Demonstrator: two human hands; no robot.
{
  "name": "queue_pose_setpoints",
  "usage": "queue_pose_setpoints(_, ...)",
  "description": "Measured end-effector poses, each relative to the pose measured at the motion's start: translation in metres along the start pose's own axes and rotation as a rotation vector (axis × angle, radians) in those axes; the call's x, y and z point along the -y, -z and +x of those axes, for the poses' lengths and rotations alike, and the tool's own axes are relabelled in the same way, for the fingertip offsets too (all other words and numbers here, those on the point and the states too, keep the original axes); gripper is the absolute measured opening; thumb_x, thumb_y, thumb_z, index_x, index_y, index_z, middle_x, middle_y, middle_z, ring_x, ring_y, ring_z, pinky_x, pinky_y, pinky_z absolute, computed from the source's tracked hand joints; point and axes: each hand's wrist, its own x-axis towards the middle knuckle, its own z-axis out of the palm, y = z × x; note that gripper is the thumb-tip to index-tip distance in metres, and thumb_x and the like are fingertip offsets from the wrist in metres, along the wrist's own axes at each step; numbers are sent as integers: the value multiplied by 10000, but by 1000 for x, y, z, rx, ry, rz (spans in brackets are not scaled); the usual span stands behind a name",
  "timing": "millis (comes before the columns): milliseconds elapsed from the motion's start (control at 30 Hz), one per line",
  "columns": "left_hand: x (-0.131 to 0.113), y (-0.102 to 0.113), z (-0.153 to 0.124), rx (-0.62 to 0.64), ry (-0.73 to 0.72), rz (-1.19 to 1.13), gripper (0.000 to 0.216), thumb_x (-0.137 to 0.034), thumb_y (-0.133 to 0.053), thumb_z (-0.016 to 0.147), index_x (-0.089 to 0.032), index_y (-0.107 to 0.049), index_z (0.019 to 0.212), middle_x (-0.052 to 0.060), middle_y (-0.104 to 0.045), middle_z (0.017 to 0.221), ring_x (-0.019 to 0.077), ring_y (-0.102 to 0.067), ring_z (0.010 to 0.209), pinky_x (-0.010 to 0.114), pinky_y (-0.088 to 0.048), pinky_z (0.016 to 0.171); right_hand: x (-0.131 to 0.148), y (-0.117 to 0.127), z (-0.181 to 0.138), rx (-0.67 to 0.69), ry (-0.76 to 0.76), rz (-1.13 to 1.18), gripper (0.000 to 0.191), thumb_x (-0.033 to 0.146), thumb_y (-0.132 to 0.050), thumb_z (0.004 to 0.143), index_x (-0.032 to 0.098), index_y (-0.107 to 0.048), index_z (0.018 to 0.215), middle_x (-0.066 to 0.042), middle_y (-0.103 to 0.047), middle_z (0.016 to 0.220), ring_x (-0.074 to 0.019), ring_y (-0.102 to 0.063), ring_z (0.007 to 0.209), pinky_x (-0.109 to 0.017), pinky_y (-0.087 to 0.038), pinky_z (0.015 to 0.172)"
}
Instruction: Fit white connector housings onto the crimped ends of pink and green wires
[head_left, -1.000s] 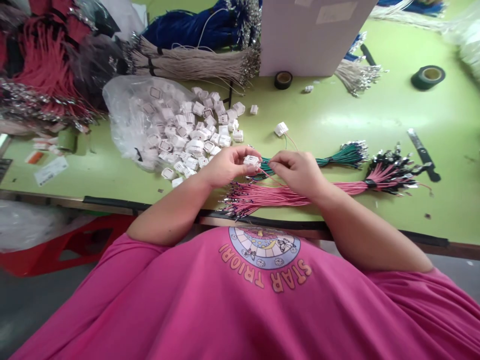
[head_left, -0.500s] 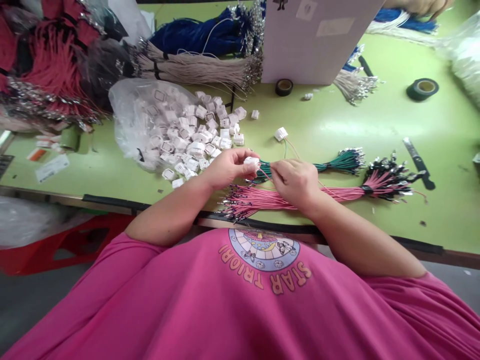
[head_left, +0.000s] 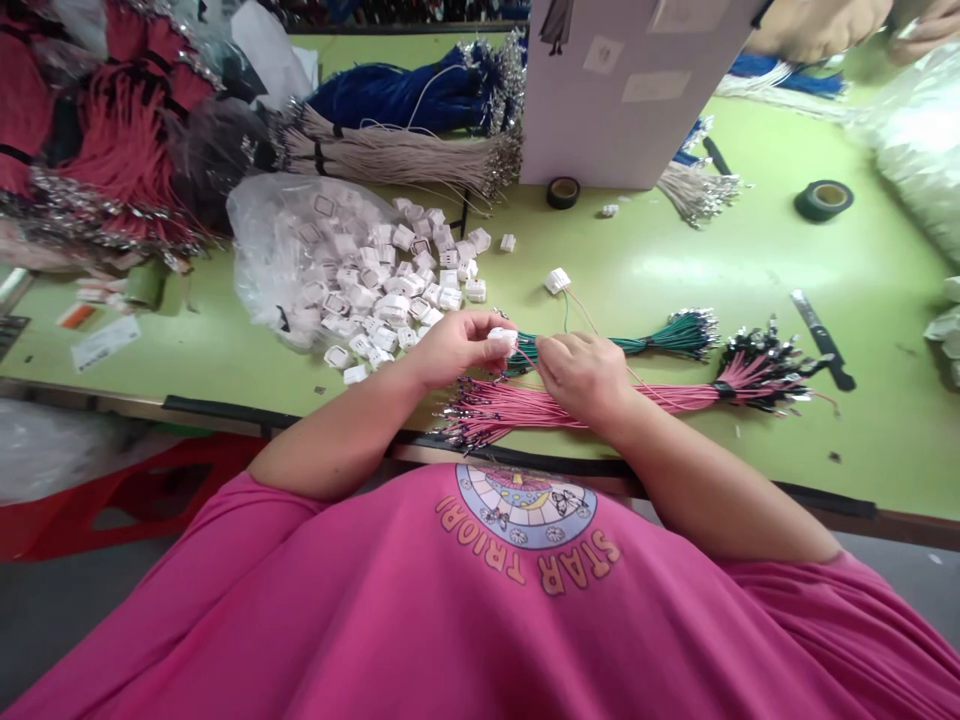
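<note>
Pinching a white connector [head_left: 502,340] between thumb and fingertips of the left hand [head_left: 457,345], fingers closed on it, just above the near part of the green desk [head_left: 750,270]. Gripping a thin pink wire [head_left: 527,357] in the right hand [head_left: 581,375], fingers curled shut, wire running up to the connector; hands almost touching.

- Lying under both hands along the near edge: pink wire bundle [head_left: 517,408], tied near its right end, metal terminals at both ends.
- Lying just beyond, roughly parallel, left end hidden behind the hands: green wire bundle [head_left: 675,335].
- Resting a little farther back, apart: wired connector [head_left: 557,281], one green and one pink lead fitted.
- Spilling rightward from a clear plastic bag [head_left: 285,240], left of the hands: pile of loose connectors [head_left: 397,275].
- Lying well to the right: black-handled tool [head_left: 821,340].
- Standing farther back: small tape roll [head_left: 562,192] beside the cardboard box [head_left: 630,100]; larger tape roll [head_left: 823,200] far right.
- Stacked at the far left: beige wire bundle [head_left: 405,155], blue wire bundle [head_left: 405,90], red wire bundles [head_left: 112,150].
- Showing at the top right corner: another person's hands [head_left: 814,25].
</note>
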Motion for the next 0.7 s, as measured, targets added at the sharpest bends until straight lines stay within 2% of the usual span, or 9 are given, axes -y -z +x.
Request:
queue_pose_setpoints(167, 4, -3, -1, 6, -15, 23, 465, -388, -896, 638, -131, -714, 980, 16, -694, 718, 79, -630, 581, 215, -527, 569, 6, -5, 1, 73, 47, 81, 376, 213, -332, 977, 155, -676, 838, -89, -703, 742, -164, -545, 648, -310, -281, 612)
queue_pose_setpoints(400, 0, -7, -1, 14, -16, 79, 442, -360, -887, 645, -128, -730, 986, 2, -672, 681, 81, -605, 573, 235, -517, 572, 2, -9, 1, -37, -54, 327, 324, 238, -402, 944, 172, -663, 763, -66, -693, 718, -136, -525, 621, -280, -320, 617)
queue_pose_setpoints(533, -1, -7, -2, 37, -1, 114, 438, -347, -892, 628, -121, -736, 969, -6, -655, 655, 90, -605, 586, 245, -520, 585, 0, -9, 2, -31, -59, 423, 314, 253, -420, 936, 169, -661, 754, -62, -683, 707, -128, -517, 616, -272, -339, 622)
queue_pose_setpoints(700, 0, -8, -1, 44, -19, 153, 452, -371, -891, 630, -127, -743, 981, -14, -650, 631, 79, -594, 561, 226, -501, 572, 1, -10, 3, -1, -94, 428, 291, 245, -423, 921, 170, -649, 754, -49, -648, 680, -125, -493, 609, -269, -336, 618)
